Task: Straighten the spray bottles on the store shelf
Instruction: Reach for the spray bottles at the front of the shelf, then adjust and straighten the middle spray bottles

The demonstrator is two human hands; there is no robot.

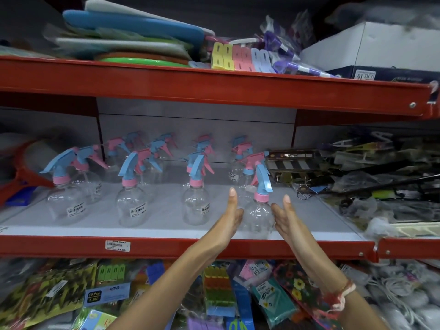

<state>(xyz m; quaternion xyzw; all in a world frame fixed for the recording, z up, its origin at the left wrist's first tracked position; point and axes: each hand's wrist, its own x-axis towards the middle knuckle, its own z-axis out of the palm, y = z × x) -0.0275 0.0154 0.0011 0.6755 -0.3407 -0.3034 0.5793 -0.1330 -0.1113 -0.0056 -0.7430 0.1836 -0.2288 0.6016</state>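
Observation:
Several clear spray bottles with blue and pink trigger heads stand in rows on the grey middle shelf [166,225]. The front right bottle [258,210] stands upright between my two hands. My left hand [232,214] is at its left side and my right hand [283,216] at its right side, both with fingers stretched out flat. Whether the palms touch the bottle I cannot tell. More front-row bottles stand at the left [64,198], left of centre [131,203] and centre [195,201], each upright with a price sticker.
A red shelf edge [214,247] with a price label runs along the front. Dark packaged goods [369,177] crowd the shelf's right side. A red-framed item [21,167] lies at the left. Colourful packets [214,294] fill the shelf below; boards and clips lie above.

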